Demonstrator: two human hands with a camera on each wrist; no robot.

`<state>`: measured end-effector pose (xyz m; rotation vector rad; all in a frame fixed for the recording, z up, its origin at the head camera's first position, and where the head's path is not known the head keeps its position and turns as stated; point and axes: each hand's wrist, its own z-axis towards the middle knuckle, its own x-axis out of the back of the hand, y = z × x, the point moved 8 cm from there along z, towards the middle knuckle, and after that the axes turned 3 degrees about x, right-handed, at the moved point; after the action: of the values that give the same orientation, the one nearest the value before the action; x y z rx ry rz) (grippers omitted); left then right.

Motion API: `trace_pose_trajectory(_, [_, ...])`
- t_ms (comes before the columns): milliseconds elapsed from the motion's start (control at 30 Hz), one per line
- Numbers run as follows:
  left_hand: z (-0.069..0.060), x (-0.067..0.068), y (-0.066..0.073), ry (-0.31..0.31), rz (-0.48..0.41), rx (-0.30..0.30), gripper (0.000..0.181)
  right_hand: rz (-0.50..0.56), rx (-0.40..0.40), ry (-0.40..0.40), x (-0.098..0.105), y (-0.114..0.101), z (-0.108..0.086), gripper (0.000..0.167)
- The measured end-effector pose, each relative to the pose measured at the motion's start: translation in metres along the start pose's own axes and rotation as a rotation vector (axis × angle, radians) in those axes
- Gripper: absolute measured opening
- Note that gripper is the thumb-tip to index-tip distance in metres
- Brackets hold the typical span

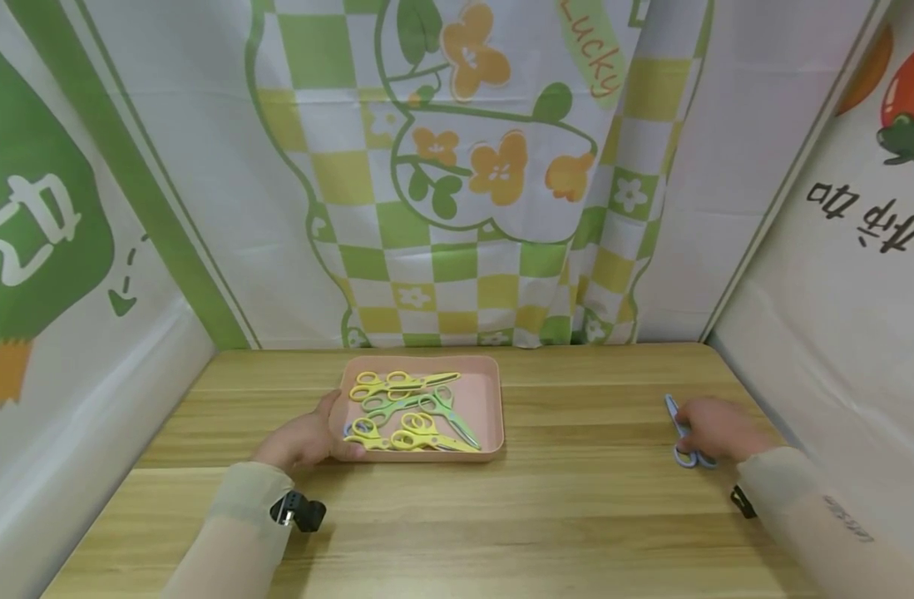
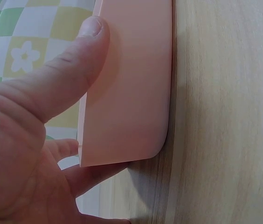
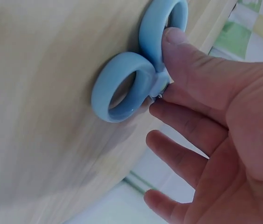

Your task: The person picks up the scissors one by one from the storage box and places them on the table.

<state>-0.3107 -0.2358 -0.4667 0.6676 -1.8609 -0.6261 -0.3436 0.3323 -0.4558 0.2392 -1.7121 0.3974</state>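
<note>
A pink tray (image 1: 491, 408) holds several yellow and green scissors (image 1: 443, 408), with a bit of blue handle at its left end. My left hand (image 1: 307, 437) rests against the tray's left end, thumb on the near wall and fingers around the corner; the left wrist view shows the thumb (image 2: 92, 32) on the pink wall (image 2: 127, 93). Far to the right, my right hand (image 1: 718, 428) pinches blue scissors (image 1: 675, 409) at the table. In the right wrist view the thumb and fingers hold the blue scissors (image 3: 103, 93) near the pivot, the other fingers loosely extended.
The wooden table (image 1: 442, 532) runs back to a green and yellow checked curtain (image 1: 457, 266). Printed white cloths hang at the left and right sides, the right one close to my right forearm.
</note>
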Motion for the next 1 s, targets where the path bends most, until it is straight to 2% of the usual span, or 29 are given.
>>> trace_pose_trajectory(167, [0.0, 0.0, 0.001, -0.011, -0.008, -0.017, 0.127, 0.045, 0.003, 0.003, 0.0, 0.009, -0.006, 0.024])
trace_pose_trajectory(333, [0.001, -0.001, -0.001, -0.019, -0.033, 0.007, 0.128, 0.065, 0.026, 0.022, 0.003, 0.011, -0.009, 0.022])
trace_pose_trajectory(500, [0.002, -0.001, 0.0, -0.005, 0.015, 0.01, 0.129, 0.078, 0.029, 0.024, 0.003, 0.013, -0.012, 0.026])
trace_pose_trajectory(800, [0.002, -0.001, 0.0, 0.001, 0.044, 0.01, 0.128, 0.108, 0.061, 0.044, 0.006, 0.014, -0.017, 0.022])
trace_pose_trajectory(900, [0.003, -0.001, -0.002, 0.001, 0.05, 0.016, 0.128, 0.076, 0.061, 0.085, 0.012, 0.014, -0.016, 0.029])
trace_pose_trajectory(1000, [0.003, 0.0, -0.003, 0.0, 0.056, 0.03, 0.129, 0.071, 0.061, 0.125, 0.02, 0.009, -0.013, 0.047])
